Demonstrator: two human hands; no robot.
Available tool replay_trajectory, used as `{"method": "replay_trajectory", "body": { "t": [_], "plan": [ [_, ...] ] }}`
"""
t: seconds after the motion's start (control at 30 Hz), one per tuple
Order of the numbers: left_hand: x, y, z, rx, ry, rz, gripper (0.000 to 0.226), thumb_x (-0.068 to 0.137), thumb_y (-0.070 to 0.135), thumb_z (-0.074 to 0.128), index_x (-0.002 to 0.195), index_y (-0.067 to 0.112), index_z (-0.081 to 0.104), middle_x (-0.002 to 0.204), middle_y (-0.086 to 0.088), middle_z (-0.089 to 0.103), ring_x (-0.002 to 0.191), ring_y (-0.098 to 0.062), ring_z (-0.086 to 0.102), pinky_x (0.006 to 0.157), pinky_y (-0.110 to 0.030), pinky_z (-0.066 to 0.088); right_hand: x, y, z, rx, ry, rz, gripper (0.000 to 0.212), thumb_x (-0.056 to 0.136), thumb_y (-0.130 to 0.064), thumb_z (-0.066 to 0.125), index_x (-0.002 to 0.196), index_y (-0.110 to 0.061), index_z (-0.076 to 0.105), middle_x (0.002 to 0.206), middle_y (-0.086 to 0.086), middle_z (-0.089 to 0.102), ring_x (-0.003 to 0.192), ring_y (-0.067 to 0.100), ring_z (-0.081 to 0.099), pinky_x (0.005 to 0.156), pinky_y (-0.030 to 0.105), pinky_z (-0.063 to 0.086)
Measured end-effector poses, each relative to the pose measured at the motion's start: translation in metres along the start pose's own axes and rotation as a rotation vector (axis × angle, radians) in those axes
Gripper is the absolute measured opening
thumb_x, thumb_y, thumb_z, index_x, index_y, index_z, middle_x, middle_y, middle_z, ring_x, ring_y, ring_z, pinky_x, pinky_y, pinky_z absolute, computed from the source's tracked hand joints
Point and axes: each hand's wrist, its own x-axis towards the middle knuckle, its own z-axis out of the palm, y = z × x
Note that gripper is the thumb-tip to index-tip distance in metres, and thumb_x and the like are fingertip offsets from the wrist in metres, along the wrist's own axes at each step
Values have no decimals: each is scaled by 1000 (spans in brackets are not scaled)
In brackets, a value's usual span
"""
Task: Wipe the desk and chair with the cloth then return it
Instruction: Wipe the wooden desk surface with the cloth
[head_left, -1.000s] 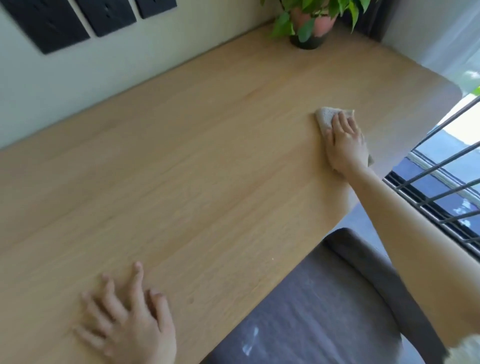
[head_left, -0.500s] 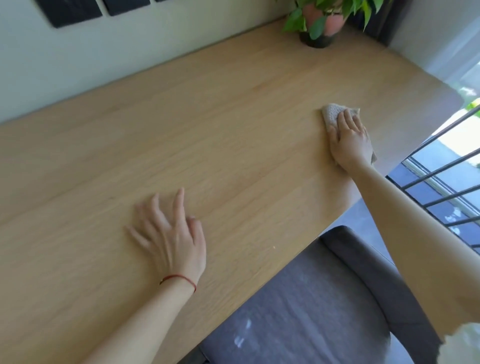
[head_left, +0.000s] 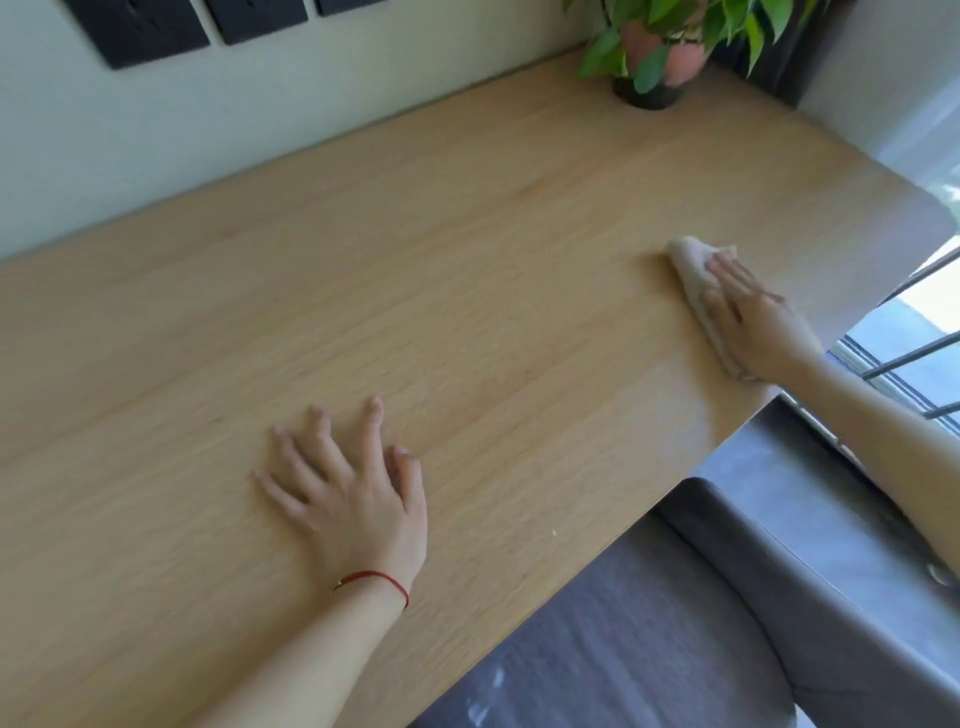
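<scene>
— Where the view starts, nearest the camera at five o'clock, what sits below the tabletop's edge?
— A grey upholstered chair (head_left: 691, 639), its seat tucked partly under the tabletop (head_left: 467, 270), with a pale smear on the fabric near the bottom edge.

— And the left hand?
— The left hand (head_left: 353, 499) lies at about seven o'clock, palm down on the bare wood, fingers spread and flat, gripping nothing. A thin red string bracelet (head_left: 376, 581) circles the wrist.

— Where is the cloth?
— Farther out, at about two o'clock, near the tabletop's right edge. The beige cloth (head_left: 693, 262) lies bunched on the wood, and the right hand (head_left: 758, 317) presses on it from above, fingers laid out flat over it rather than curled around it. Part of the cloth pokes out beyond the fingertips; a strip shows along the thumb side of the hand too.

— Anything beyond that?
— At one o'clock, in the far corner of the tabletop, a potted plant (head_left: 660, 47) with green leaves stands in a pinkish pot on a dark base. At eleven o'clock, dark rectangular panels (head_left: 150, 28) hang on the pale wall behind the tabletop. At three o'clock, grey metal bars (head_left: 904, 356) cross a bright window.
</scene>
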Motion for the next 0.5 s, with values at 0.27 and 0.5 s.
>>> {"method": "replay_trajectory", "body": {
  "t": [0.27, 0.5],
  "plan": [
    [1, -1, 2, 19, 2, 11, 53, 85, 40, 29, 131, 23, 50, 139, -24, 42, 135, -51, 25, 107, -70, 14, 54, -53, 21, -1, -23, 267, 53, 102, -43, 18, 150, -20, 23, 162, 0, 15, 149, 19, 11, 119, 39, 15],
    [-1, -1, 1, -29, 26, 10, 53, 85, 39, 30, 130, 21, 50, 140, -24, 40, 135, -52, 23, 107, -71, 13, -59, -141, 61, 6, -157, -446, 51, 102, -38, 27, 149, -20, 26, 159, -1, 24, 148, 16, 17, 122, 36, 16]
  ]
}}
